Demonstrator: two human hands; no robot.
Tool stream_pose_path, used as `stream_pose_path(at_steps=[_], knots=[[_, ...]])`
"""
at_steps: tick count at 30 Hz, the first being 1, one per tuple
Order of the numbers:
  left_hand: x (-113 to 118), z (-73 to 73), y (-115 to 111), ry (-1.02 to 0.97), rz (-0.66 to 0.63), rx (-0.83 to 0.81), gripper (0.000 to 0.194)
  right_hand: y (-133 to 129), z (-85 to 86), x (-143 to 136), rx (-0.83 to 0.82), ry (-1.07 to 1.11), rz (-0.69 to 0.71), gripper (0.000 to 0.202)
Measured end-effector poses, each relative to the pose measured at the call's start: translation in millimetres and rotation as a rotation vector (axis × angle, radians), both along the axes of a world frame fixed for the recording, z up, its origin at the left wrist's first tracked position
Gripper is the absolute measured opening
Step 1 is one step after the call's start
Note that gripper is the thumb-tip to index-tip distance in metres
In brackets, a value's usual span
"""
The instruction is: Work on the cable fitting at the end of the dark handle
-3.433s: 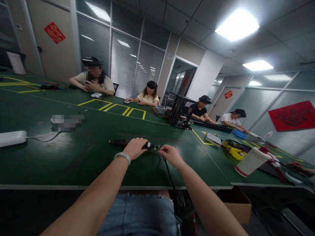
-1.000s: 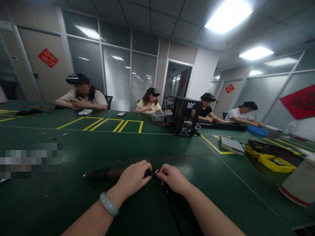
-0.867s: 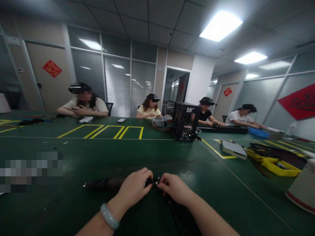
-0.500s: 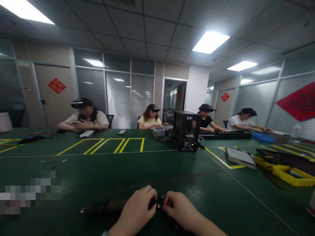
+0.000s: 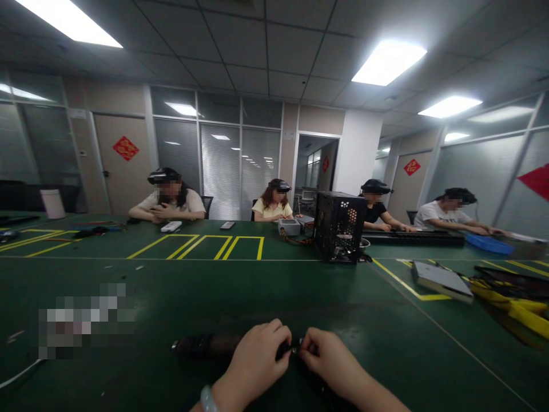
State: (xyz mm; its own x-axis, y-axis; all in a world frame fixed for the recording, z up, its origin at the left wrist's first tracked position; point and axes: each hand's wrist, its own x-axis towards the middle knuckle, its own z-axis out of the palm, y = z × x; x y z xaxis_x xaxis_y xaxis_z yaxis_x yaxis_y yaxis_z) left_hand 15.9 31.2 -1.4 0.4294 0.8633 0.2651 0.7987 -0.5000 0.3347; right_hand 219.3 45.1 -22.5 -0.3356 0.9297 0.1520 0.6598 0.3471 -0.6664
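Low in the middle of the head view, my left hand (image 5: 262, 353) and my right hand (image 5: 328, 356) are close together over the green table. Fingers of both hands are pinched around small dark parts (image 5: 295, 347) between them, too small to make out. A light bracelet (image 5: 209, 399) circles my left wrist. Beside my left hand lies a dark cylindrical tool (image 5: 201, 345) with a metal tip pointing left; its right end is hidden behind that hand.
A black computer case (image 5: 338, 227) stands mid-table with a grey box (image 5: 290, 227) to its left. On the right are a flat silver device (image 5: 441, 279), a yellow tray (image 5: 532, 317) and a blue tray (image 5: 489, 243). Several people sit across the table (image 5: 171, 303).
The view has turned left, so the surroundings appear farther right. Both hands stay close together, and less of the small dark parts shows between the fingers.
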Motion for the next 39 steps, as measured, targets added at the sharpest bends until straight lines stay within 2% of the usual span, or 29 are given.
stream_pose_path(at_steps=[9, 18, 24, 32, 39], knots=[[5.7, 1.7, -8.1, 0.006, -0.050, 0.015, 0.015, 0.5, 0.3, 3.6, -0.032, 0.019, 0.031, 0.005], [5.3, 2.6, -7.3, 0.048, -0.016, 0.001, 0.009, 0.7, 1.8, 4.4, -0.083, 0.005, 0.047, 0.007], [3.8, 1.5, -7.0, 0.027, -0.038, 0.027, 0.018, 0.4, 3.3, 4.6, -0.095, -0.010, 0.060, 0.007], [4.2, -0.1, -6.9, 0.014, -0.020, 0.002, 0.011, -0.2, 3.2, 5.6, -0.095, 0.002, 0.068, 0.007], [3.8, -0.9, -6.6, 0.004, -0.032, 0.013, 0.017, 0.1, 0.5, 6.9, -0.092, 0.023, 0.076, 0.007]])
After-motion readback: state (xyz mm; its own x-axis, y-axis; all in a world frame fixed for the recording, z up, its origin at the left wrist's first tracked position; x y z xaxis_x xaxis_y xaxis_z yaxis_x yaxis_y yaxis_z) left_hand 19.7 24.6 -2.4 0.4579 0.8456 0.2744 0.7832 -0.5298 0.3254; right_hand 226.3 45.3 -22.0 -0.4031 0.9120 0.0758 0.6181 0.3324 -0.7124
